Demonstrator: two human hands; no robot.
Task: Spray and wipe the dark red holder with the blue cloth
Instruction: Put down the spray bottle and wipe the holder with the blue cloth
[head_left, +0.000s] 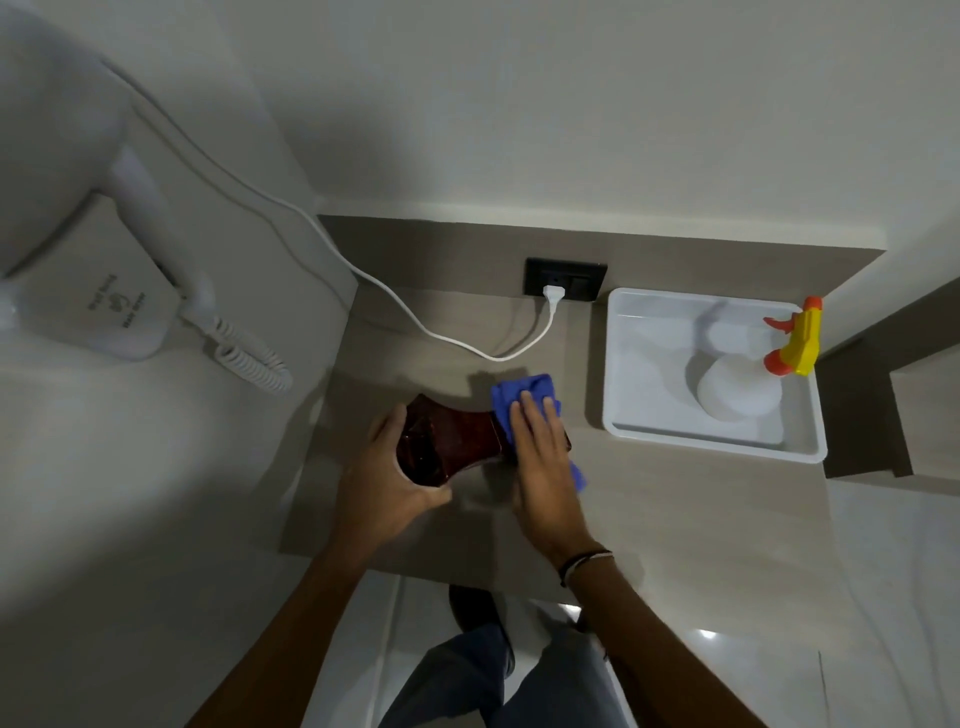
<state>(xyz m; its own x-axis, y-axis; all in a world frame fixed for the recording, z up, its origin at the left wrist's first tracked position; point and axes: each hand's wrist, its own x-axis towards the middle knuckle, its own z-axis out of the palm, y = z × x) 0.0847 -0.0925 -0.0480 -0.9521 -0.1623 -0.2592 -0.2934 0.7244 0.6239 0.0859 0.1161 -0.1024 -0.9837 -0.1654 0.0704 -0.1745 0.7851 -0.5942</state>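
Here left hand (387, 475) grips glossy dark red holder (447, 441); right hand (540, 457) flat, apparently pressing crumpled blue cloth (519, 397)

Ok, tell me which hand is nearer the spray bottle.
Right. The right hand presses the blue cloth on the dark red holder, left of the tray holding the spray bottle; the left hand grips the holder's far side.
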